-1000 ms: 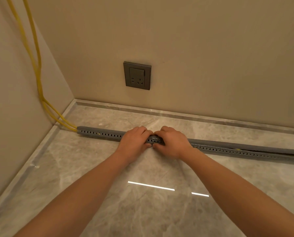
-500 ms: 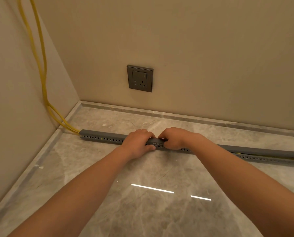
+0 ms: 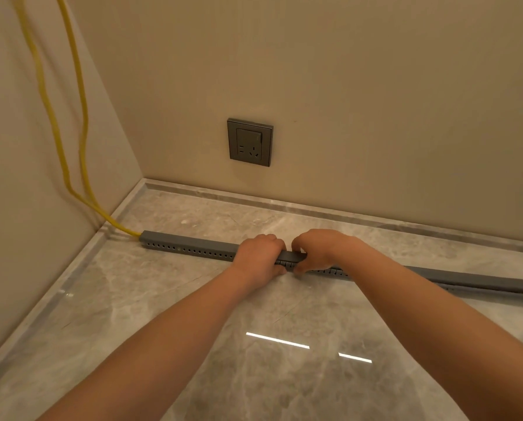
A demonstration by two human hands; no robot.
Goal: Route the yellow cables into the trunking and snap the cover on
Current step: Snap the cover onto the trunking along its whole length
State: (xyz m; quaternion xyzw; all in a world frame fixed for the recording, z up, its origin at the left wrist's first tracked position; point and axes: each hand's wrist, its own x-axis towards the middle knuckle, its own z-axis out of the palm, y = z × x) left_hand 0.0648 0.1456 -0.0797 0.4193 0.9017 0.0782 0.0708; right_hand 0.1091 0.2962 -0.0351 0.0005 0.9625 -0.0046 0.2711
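Trunking (image 3: pixel 190 248) is lying lengthwise on the floor under both hands, left hand (image 3: pixel 260 257) and right hand (image 3: pixel 316 250) clenching over its cover (image 3: pixel 292 256) side by side, with the unsnapped stretch running off beyond the right hand, which is sitting nearer to it.

Both bare forearms reach forward and away from the body, drawing closer together toward the wrists. The left hand (image 3: pixel 260 258) lies palm down, knuckles up, its fingers curled over the far side and the thumb tucked underneath at the near side, in a closed grip. The right hand (image 3: pixel 318 250) sits just beside it, almost touching, wrist bent, fingers hooked downward and the thumb pressed low on the near side, likewise clamped shut.
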